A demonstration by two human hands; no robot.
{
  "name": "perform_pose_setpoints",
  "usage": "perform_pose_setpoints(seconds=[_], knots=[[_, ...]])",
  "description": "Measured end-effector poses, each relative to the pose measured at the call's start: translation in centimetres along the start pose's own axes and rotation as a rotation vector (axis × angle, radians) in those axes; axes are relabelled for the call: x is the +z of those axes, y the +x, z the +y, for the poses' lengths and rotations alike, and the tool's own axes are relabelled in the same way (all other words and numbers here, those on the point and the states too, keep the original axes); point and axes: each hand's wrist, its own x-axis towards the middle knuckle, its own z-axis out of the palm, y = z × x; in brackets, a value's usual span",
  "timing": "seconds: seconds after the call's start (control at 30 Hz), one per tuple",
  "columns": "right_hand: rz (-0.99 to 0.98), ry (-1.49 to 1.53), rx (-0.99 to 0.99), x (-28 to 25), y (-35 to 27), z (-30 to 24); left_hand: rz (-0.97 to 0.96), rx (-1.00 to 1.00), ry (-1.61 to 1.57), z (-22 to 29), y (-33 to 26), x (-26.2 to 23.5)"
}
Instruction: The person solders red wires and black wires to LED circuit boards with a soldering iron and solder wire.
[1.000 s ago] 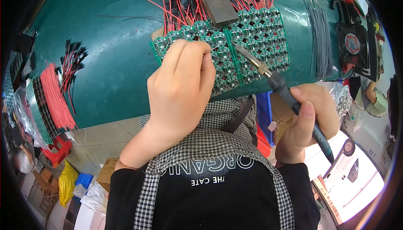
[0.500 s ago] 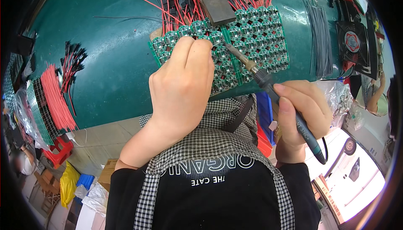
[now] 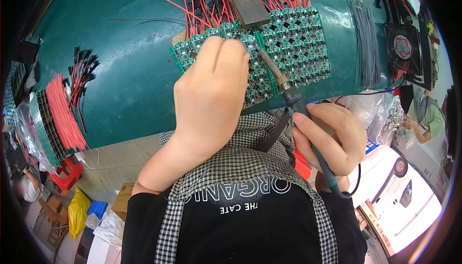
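My right hand [image 3: 339, 138] grips a soldering iron [image 3: 296, 101] by its dark handle. The iron slants up and left, its tip among the small parts near the top of the left green circuit board panel [image 3: 257, 78]. Close to that tip, my left hand [image 3: 209, 93] is closed in a pinch over the same panel. Its fingertips point down and away, so whatever they hold is hidden. A second panel [image 3: 296, 47] of green circuit boards lies against the first on the right. Red wires [image 3: 192, 4] with black ends fan out beyond both panels.
A dark flat bar [image 3: 243, 1] lies across the wires, reaching the panels' far edge. Red wires [image 3: 65, 114] in a bundle lie at left, grey wires [image 3: 365, 47] at right, beside a black fan [image 3: 403, 48]. Another person [image 3: 428, 119] is at the right edge.
My right hand has moved left and the iron stands steeper, its tip a little lower and left. My left hand has shifted slightly to the right. The person at right has moved further into view.
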Motion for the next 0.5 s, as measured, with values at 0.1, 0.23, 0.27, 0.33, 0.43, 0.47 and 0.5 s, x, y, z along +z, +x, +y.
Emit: perform_pose_setpoints(seconds=[0.1, 0.23, 0.27, 0.33, 0.43, 0.47, 0.5], knots=[[0.017, 0.126, 0.178, -0.4, 0.3, -0.4, 0.004, -0.024, -0.038, -0.2, 0.0, -0.5], [0.051, 0.269, 0.369, -1.1, 0.7, -0.2, 0.009, -0.037, -0.017, -0.9, -0.4, -1.1], [0.050, 0.267, 0.369, -1.3, 0.6, -0.1, 0.043, -0.027, -0.014, -1.0, -0.5, -1.1], [0.107, 0.265, 0.359, -1.4, 0.3, 0.6, 0.038, -0.050, -0.027, -0.7, -0.5, -1.0], [0.166, 0.263, 0.361, -1.3, 0.2, 0.4, 0.027, -0.072, -0.044, -0.3, -0.6, -1.0], [0.175, 0.272, 0.369, -1.3, 0.2, 0.3, 0.022, -0.069, -0.048, -0.3, -0.6, -1.1], [0.159, 0.279, 0.321, -1.2, 0.4, 0.4, 0.022, -0.069, -0.049, -0.5, -0.7, -1.0]])
